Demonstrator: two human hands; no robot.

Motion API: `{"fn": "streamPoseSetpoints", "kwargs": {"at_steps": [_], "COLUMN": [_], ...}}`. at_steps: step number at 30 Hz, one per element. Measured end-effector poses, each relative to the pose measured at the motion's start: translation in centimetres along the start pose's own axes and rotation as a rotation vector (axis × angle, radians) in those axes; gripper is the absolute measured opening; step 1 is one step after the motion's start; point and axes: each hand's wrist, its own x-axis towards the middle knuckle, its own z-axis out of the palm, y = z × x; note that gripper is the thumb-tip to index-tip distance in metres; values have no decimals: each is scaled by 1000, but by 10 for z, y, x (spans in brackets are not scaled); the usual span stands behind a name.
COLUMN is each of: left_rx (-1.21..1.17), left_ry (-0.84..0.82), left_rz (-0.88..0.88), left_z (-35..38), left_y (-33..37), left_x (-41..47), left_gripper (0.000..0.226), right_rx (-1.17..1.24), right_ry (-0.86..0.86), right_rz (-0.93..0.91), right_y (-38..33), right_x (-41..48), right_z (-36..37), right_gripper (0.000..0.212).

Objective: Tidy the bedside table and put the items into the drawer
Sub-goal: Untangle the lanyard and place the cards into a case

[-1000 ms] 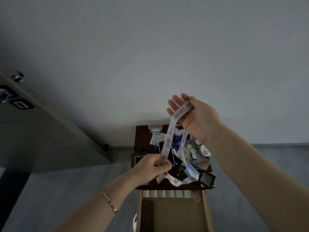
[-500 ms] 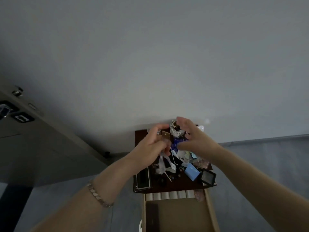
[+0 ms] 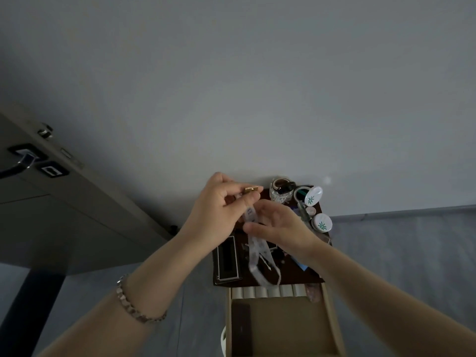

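Pale printed ribbon [image 3: 253, 249] with gold clip end, pinched in left hand [image 3: 219, 215] grip; right hand [image 3: 280, 228] grip loosely around it, frame centre.

We cannot see much of the surface [image 3: 260, 199], since both hands cover its middle. The right hand [image 3: 280, 228] hides the things beneath its palm, among them most of a blue item [image 3: 300, 264]. The printed ribbon [image 3: 255, 253] runs behind that hand's fingers, its pattern too small for us to read. We cannot name the small brass piece [image 3: 251, 189] in the left hand's [image 3: 219, 210] grip. The open drawer [image 3: 332, 320] is cut off by the lower edge. A door handle [image 3: 18, 166] leaves the frame at left. The glass jar's [image 3: 280, 191] contents stay dim.
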Motion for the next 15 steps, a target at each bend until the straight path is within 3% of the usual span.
{"fn": "streamPoseSetpoints", "kwargs": {"at_steps": [3,5,8,11,15], "left_rx": [-116,-239,-287,-356,-497], "left_ry": [-41,-88,-81,54,255], "left_rz": [-34,-31,-5,-13,-127], "left_z": [-3,-2,1,3,-1], "left_y": [3,6,8,9,3], "left_x": [-1,-3,-6,-5,3], "left_gripper": [17,14,16,12,11], "right_rx": [-140,-150,-87,-14,-112], "right_ry": [67,94,61,12,-18], "right_rz": [-34,-104,-132,-86,45], "right_y": [1,-1,-7,-12,-13], "right_x": [0,1,2,-1,-7], "right_z": [2,0,-4,-5,-12], "right_gripper": [55,59,33,13,17]}}
